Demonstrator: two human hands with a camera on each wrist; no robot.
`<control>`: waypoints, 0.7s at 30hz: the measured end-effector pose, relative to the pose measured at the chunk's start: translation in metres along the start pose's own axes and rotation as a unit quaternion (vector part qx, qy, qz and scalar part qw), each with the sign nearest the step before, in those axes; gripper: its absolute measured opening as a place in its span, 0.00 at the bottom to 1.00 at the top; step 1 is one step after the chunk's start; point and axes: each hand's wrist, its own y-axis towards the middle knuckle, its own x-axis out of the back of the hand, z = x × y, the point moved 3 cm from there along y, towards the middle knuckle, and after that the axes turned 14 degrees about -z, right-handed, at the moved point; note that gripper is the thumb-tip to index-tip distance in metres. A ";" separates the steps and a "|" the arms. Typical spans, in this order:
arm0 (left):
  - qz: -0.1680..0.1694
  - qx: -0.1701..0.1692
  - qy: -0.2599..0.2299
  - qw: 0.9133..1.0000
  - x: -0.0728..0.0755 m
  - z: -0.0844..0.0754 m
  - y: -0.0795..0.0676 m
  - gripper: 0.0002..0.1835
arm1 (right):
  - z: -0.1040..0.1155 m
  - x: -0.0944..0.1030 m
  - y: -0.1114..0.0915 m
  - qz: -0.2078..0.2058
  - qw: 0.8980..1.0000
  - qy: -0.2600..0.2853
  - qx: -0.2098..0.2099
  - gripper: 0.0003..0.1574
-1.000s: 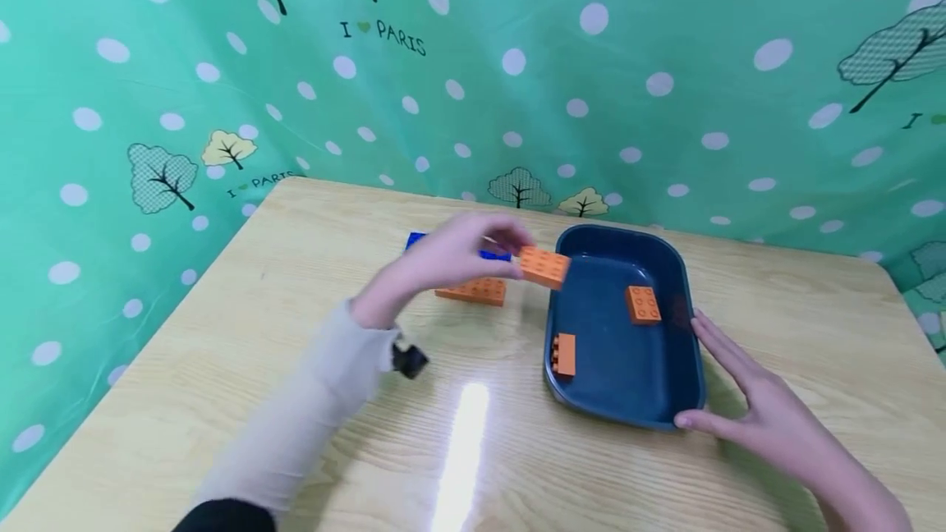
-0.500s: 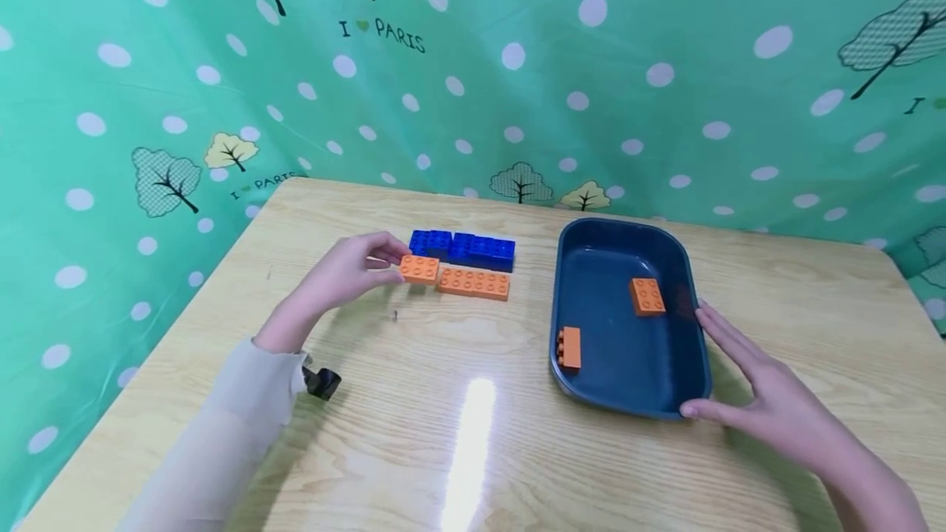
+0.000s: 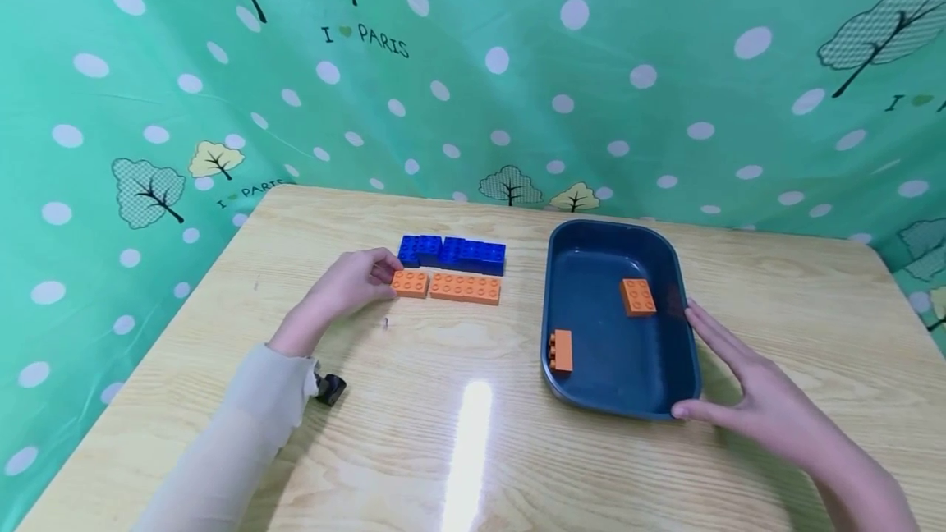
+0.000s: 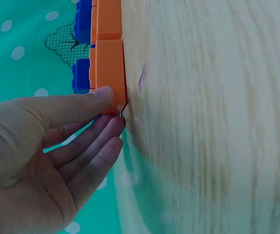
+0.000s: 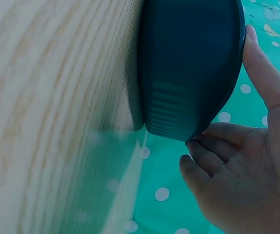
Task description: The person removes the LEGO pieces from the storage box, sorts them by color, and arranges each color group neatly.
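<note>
My left hand point(image 3: 353, 284) pinches the left end of a short orange building brick point(image 3: 410, 283), seen close in the left wrist view with the thumb on its near side. That brick sits on the table at the left end of an orange row, beside more orange bricks point(image 3: 466, 288). Behind them runs a row of blue bricks point(image 3: 452, 254). My right hand point(image 3: 764, 401) touches the right side and near corner of a dark blue tray point(image 3: 695, 360), thumb and fingers spread. Inside the tray, one orange brick point(image 3: 638, 297) lies studs up and another point(image 3: 562, 350) lies on its side.
The wooden table point(image 3: 355, 450) meets a green dotted cloth point(image 3: 443, 89) along its back and left edges. A small dark mark point(image 3: 385, 323) lies near the left hand. Bare wood separates the brick rows from the tray.
My left hand has carried the orange brick from beside the tray leftwards and lowered it to the table at the end of the orange row. The right hand stays at the tray.
</note>
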 end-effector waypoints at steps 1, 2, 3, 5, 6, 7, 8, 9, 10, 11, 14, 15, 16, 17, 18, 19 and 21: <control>0.000 -0.003 0.003 1.000 -0.001 -0.001 0.001 0.20 | 0.000 0.000 -0.001 -0.001 1.000 -0.002 -0.001 0.71; -0.001 -0.006 0.005 1.000 -0.001 -0.002 0.002 0.20 | -0.001 0.001 -0.001 -0.002 1.000 -0.004 -0.001 0.71; -0.002 -0.009 0.008 1.000 -0.002 -0.004 0.003 0.20 | -0.001 0.001 -0.002 -0.003 1.000 -0.006 0.000 0.72; -0.002 -0.012 0.013 1.000 -0.003 -0.006 0.004 0.21 | -0.001 0.001 -0.003 -0.006 1.000 -0.003 0.002 0.72; -0.002 -0.011 0.014 1.000 -0.003 -0.007 0.004 0.21 | -0.001 0.002 -0.003 -0.007 1.000 -0.002 0.003 0.72; -0.002 -0.011 0.015 1.000 -0.003 -0.008 0.005 0.21 | 0.000 0.001 -0.003 -0.010 1.000 0.000 0.005 0.72; -0.001 -0.011 0.016 1.000 -0.003 -0.009 0.004 0.22 | 0.000 0.001 -0.003 -0.009 1.000 0.001 0.005 0.71; -0.002 -0.011 0.018 1.000 -0.001 -0.011 0.004 0.23 | 0.001 0.001 -0.003 -0.010 1.000 0.002 0.006 0.71; -0.004 -0.010 0.021 1.000 0.000 -0.012 0.003 0.23 | 0.002 0.001 -0.003 -0.010 1.000 0.004 0.006 0.71; -0.008 -0.011 0.028 1.000 0.002 -0.014 0.002 0.24 | 0.002 0.001 -0.003 -0.010 1.000 0.005 0.006 0.71; -0.027 -0.023 0.052 0.998 0.012 -0.024 -0.002 0.25 | 0.004 0.002 -0.002 -0.010 1.000 0.008 0.008 0.71; -0.036 -0.030 0.060 0.997 0.016 -0.029 -0.003 0.25 | 0.005 0.002 -0.002 -0.012 1.000 0.008 0.010 0.71; -0.042 -0.037 0.064 0.996 0.019 -0.035 -0.004 0.25 | 0.005 0.002 -0.002 -0.012 1.000 0.009 0.011 0.71; -0.049 -0.046 0.066 0.996 0.021 -0.042 -0.005 0.25 | 0.005 0.002 -0.001 -0.012 1.000 0.008 0.013 0.71; -0.054 -0.056 0.062 0.995 0.022 -0.050 -0.005 0.25 | 0.005 0.003 -0.001 -0.012 1.000 0.006 0.013 0.71; -0.058 -0.067 0.054 0.995 0.023 -0.058 -0.004 0.25 | 0.005 0.003 -0.001 -0.012 1.000 0.005 0.014 0.71; -0.060 -0.089 0.027 0.994 0.021 -0.076 -0.002 0.25 | 0.005 0.003 -0.001 -0.011 1.000 0.003 0.013 0.71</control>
